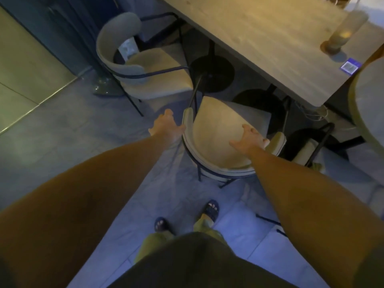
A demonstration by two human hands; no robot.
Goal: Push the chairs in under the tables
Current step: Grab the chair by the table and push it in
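The right hand (pixel 250 140) lies over the curved backrest of the near chair (pixel 220 140), fingers wrapped over the top edge on its right side, thumb spread on the inner face of the backrest. The left hand (pixel 167 126) is against the outer left end of that same backrest, fingers loosely spread and pointing away from the person; whether it truly grips the edge or only presses against it cannot be told. Both forearms reach forward from the bottom corners of the view. The near chair stands at the front edge of the wooden table (pixel 259 38), its seat partly under the tabletop and its backrest and black metal legs still out on the tiled floor (pixel 72 125). To the left of the near chair, a second chair (pixel 145 67) of the same kind stands at the table's left side, only its front edge under the tabletop. Beneath the table, beyond the near chair, sit two dark round pedestal bases. On the tabletop's right end stands a tall lamp-like object (pixel 342 32), with a small blue card (pixel 350 66) just beside it. Behind the near chair, the person's feet in dark sandals (pixel 212 210) rest on the floor.
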